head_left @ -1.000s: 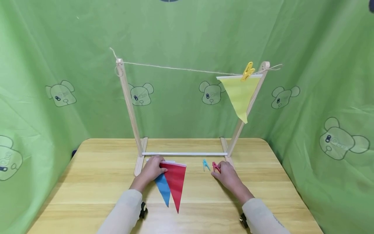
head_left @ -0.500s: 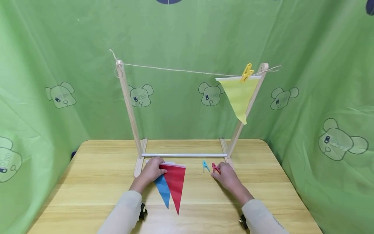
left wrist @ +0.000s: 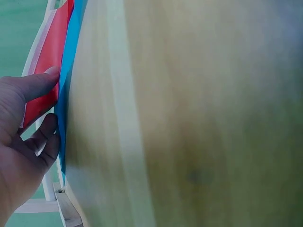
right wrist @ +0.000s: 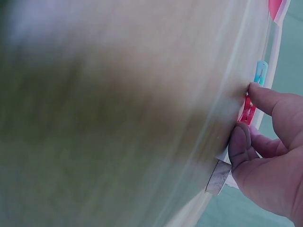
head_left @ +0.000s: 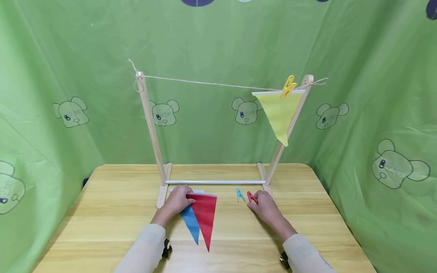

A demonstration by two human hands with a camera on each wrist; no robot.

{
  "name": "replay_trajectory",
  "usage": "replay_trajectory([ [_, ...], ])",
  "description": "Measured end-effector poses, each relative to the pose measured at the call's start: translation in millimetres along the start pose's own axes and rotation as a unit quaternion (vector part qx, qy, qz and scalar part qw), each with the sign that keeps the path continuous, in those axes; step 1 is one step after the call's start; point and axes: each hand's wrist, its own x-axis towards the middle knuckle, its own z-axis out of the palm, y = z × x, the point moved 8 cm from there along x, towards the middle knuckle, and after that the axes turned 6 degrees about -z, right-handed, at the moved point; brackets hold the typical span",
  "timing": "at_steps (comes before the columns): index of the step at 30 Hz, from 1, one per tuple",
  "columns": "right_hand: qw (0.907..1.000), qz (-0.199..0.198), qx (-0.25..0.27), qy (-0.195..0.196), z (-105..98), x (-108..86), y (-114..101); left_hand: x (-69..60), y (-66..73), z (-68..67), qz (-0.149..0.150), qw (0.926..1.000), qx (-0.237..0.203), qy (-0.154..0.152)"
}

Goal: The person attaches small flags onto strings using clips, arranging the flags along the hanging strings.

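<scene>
My left hand [head_left: 177, 200] pinches a red triangular pennant [head_left: 205, 214] near its white-edged top, the thumb lying on the cloth in the left wrist view. Partly beneath it, a blue pennant [head_left: 191, 220] lies on the table, and some fingers touch it. On the right, my right hand [head_left: 265, 206] holds a red clothespin [right wrist: 247, 111] between thumb and fingers, low at the tabletop. Just left of that hand is a light blue clothespin [head_left: 240, 195], untouched. A yellow pennant [head_left: 278, 113] hangs from the string [head_left: 211, 82] by a yellow clothespin [head_left: 288, 86].
Behind the hands stands a wooden frame, with a left post [head_left: 150, 125], a right post [head_left: 278, 151] and a white rod [head_left: 215, 182] across its feet. The string sags between the post tops. Green curtains [head_left: 205, 144] surround the wooden table [head_left: 119, 227].
The head view has tilted up slightly, so everything sits a little lower in it. Both hands, the pennants and the clothespins keep their places.
</scene>
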Motion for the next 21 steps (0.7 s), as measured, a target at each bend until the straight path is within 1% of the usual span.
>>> replay_trajectory([
  [7, 1.0, 0.006, -0.002, 0.001, 0.0, -0.8, 0.2, -1.4, 2.1, -0.8, 0.016, 0.9999, 0.005, 0.006],
  [12, 1.0, 0.008, -0.002, 0.003, 0.2, -0.5, 1.7, -1.4, 3.9, -0.3, 0.026, 0.9996, 0.005, 0.003],
  [15, 1.0, 0.007, -0.001, 0.005, -0.6, -0.8, 1.7, -2.0, 5.9, -0.9, 0.037, 0.9993, 0.006, 0.006],
  [18, 0.9999, 0.008, 0.002, 0.007, -1.1, -1.0, 2.4, -2.2, 6.5, -2.6, 0.037, 0.9992, 0.007, 0.008],
  [21, 0.9999, 0.011, 0.005, 0.004, -1.6, -2.2, 2.8, -2.3, 6.0, -4.1, 0.03, 0.9995, 0.004, 0.005],
])
